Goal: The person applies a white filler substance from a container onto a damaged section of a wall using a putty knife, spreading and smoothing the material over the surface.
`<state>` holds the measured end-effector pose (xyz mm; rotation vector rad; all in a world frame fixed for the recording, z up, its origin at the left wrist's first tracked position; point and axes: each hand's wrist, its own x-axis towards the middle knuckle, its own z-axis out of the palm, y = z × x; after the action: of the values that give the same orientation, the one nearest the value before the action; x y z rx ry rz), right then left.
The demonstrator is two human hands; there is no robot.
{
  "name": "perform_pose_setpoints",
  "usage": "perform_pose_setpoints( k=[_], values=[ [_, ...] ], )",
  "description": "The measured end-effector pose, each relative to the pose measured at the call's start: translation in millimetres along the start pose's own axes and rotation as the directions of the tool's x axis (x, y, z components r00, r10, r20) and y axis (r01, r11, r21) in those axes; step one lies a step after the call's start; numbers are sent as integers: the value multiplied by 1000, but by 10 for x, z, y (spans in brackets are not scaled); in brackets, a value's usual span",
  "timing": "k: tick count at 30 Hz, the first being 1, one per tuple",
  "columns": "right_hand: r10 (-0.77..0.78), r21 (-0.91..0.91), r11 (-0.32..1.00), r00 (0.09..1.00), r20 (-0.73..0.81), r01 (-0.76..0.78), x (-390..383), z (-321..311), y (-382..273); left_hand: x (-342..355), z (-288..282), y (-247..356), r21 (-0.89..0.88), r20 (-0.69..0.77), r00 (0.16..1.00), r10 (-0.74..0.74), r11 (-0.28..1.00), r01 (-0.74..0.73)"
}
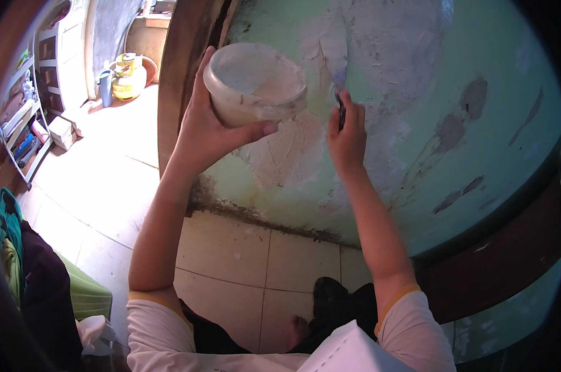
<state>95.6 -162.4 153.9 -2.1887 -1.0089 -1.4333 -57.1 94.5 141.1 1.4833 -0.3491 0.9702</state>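
My left hand (215, 127) grips a round, whitish plastic tub (249, 102) from its left side and below, thumb along the lower front. Pale paste coats the inside of the tub. In my right hand (347, 133) is a putty knife (339, 102), held by its dark handle with the blade upward. Its blade lies at the wall, over a pale smeared patch, just right of the tub. The green wall (379, 214) carries broad whitish filler patches (395, 56), plus several grey spots with bare plaster at the right.
A brown wooden door frame (175, 93) borders the wall on the left. Through the doorway stand a yellow gas cylinder (128, 77) and a shelf rack (26, 124). Clothes (42, 273) hang at the lower left. Below is a tiled floor (225, 248); a dark brown ledge (485, 266) runs at the right.
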Motion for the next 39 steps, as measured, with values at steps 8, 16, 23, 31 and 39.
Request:
perform_pose_setpoints(
  k=[8,16,23,31,39],
  values=[
    [-108,32,993,982,-153,114,422,-68,-79,6,-14,14,44,-16,999,-39,998,40],
    [-21,63,998,1000,-21,22,-214,137,-140,2,-26,-32,11,-15,1000,-14,1000,15],
    [-98,16,995,995,-30,99,-533,107,-125,32,-39,-37,48,-19,1000,-22,999,23],
    [-9,-30,999,995,95,12,-463,62,-73,4,-29,-26,75,-6,1000,18,997,-17],
    [-49,22,999,999,-12,49,-669,-151,-20,39,-110,-93,33,-38,999,17,999,-16]
  ],
)
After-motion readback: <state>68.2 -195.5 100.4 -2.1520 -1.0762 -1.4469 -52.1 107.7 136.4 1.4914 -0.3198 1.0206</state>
